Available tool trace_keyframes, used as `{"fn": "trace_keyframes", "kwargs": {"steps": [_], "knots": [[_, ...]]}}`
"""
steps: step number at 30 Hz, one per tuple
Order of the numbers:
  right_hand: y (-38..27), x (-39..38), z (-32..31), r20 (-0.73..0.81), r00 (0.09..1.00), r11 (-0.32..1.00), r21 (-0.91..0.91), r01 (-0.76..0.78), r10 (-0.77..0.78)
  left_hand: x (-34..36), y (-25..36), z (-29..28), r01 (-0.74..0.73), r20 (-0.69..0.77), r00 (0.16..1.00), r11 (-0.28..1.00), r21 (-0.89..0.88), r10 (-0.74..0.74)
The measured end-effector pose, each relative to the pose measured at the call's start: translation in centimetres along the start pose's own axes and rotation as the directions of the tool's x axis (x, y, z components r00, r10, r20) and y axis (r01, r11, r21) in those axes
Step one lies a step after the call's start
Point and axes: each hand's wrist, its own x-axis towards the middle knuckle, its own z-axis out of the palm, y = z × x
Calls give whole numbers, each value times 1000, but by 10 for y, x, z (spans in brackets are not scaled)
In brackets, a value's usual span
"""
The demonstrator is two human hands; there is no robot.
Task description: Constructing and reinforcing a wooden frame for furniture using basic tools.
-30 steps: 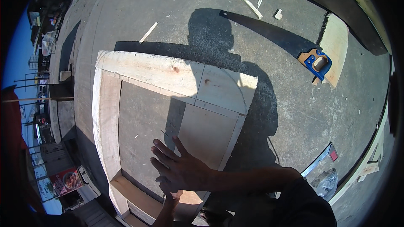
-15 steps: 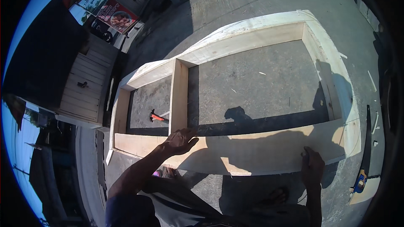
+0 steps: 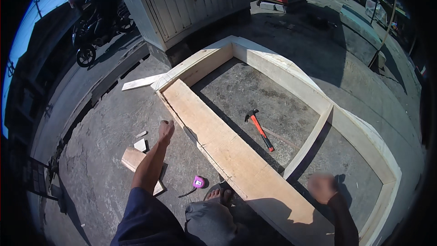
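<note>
A wooden frame (image 3: 273, 75) of pale boards lies on the concrete, with a wide flat board (image 3: 218, 136) along its near side and a crosspiece (image 3: 309, 141) inside. Just off the board's outer edge, my left hand (image 3: 166, 130) hangs with curled fingers, and nothing shows in it. My right hand (image 3: 322, 187) is over the inner side of the board, close to the crosspiece; blur hides its fingers. A claw hammer (image 3: 261, 130) with an orange and black handle rests on the ground inside the frame.
A purple tape measure (image 3: 198, 182) lies near my foot. Wood offcuts (image 3: 133, 158) are scattered by my left forearm. A narrow wood strip (image 3: 139, 83) sticks out past the frame's corner. Beyond stand a white slatted booth (image 3: 195, 9) and a parked motorcycle (image 3: 98, 32).
My view has swung to the left, bringing the tape measure and offcuts into sight. My left hand has come off the board and curled; my right hand is now over the frame's inside.
</note>
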Motion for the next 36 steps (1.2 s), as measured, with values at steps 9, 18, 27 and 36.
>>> {"fn": "trace_keyframes", "kwargs": {"steps": [9,18,27,36], "knots": [[55,280,216,-77,963,932,-242,-270,259,95,6,74,-84,-157,987,924,-373,27],[29,323,245,-84,979,955,-216,-201,187,94,-3,55,4,-90,994,866,-499,-57],[-90,384,165,211,859,756,411,-510,466,95,-5,60,-34,-142,988,797,-603,-66],[-164,488,212,565,816,712,524,-467,120,88,-2,62,-27,-104,993,791,-611,-47]]}}
